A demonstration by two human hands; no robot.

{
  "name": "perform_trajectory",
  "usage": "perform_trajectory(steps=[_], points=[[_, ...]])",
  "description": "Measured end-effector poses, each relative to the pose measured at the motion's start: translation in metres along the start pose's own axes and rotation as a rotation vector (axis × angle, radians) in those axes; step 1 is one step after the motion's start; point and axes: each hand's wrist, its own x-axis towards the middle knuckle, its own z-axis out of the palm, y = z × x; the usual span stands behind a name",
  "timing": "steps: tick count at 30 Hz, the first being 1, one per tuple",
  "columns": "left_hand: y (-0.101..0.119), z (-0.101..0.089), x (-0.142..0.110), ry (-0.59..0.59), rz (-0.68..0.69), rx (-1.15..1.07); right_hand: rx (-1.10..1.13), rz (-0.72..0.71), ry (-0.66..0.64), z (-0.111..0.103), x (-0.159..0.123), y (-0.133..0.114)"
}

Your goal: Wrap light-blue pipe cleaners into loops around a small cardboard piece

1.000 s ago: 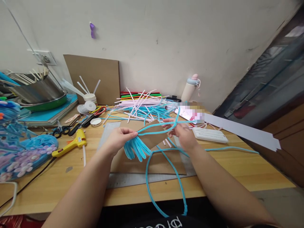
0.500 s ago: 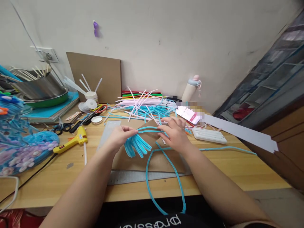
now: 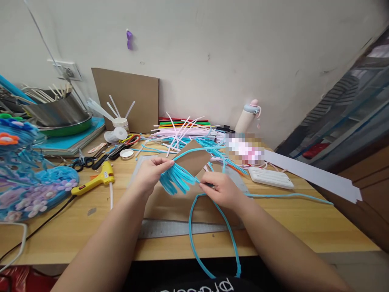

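Between the thumb and fingers of my left hand (image 3: 153, 172) is a bunch of blue pipe cleaners (image 3: 178, 178), folded into loops that fan out downward. One blue strand (image 3: 194, 151) runs from that pinch up and to the right, over a piece of cardboard (image 3: 192, 160). My right hand (image 3: 221, 187) is closed, its thumb and finger pinching a blue pipe cleaner at the right side of the fan. Below it, a long joined blue pipe cleaner (image 3: 191, 227) curves in a big loop over the table edge, and its tail stretches right across the table.
A yellow glue gun (image 3: 97, 180), scissors (image 3: 82, 161) and a blue flowered piece (image 3: 39, 192) lie on the left. Coloured pipe cleaners (image 3: 182, 132) are heaped at the back. A bottle (image 3: 246, 117), a blurred phone and a white box (image 3: 270, 177) stand or lie on the right.
My right hand has moved down from the upper strands to the right side of the fan. The two strands that ran side by side are now apart, one rising to the right.
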Motion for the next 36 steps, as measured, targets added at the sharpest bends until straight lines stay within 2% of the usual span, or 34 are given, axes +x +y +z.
perform_trajectory(steps=[3, 8, 11, 14, 18, 23, 32, 36], points=[[-0.002, -0.002, 0.001, -0.043, -0.006, 0.019, 0.109, 0.113, 0.007, 0.001, 0.001, 0.005], [-0.006, 0.003, 0.000, -0.004, 0.058, 0.035, 0.455, 0.303, 0.054, 0.014, 0.005, 0.005], [-0.005, 0.006, -0.001, 0.002, 0.092, 0.042, 0.519, 0.302, 0.067, 0.018, 0.006, 0.003], [-0.004, 0.007, -0.002, 0.005, 0.087, 0.010, 0.575, 0.283, 0.016, 0.017, 0.006, 0.001], [-0.005, 0.006, 0.000, -0.022, 0.064, -0.058, 0.692, 0.370, -0.013, 0.016, 0.007, -0.003], [-0.006, 0.004, 0.001, -0.032, 0.064, -0.089, 0.845, 0.470, 0.027, 0.015, 0.009, -0.009], [-0.009, 0.005, 0.002, -0.069, 0.029, -0.101, 0.850, 0.476, -0.029, 0.013, 0.007, -0.006], [-0.006, 0.001, 0.001, -0.196, -0.031, -0.107, 0.779, 0.373, -0.215, 0.009, 0.004, -0.005]])
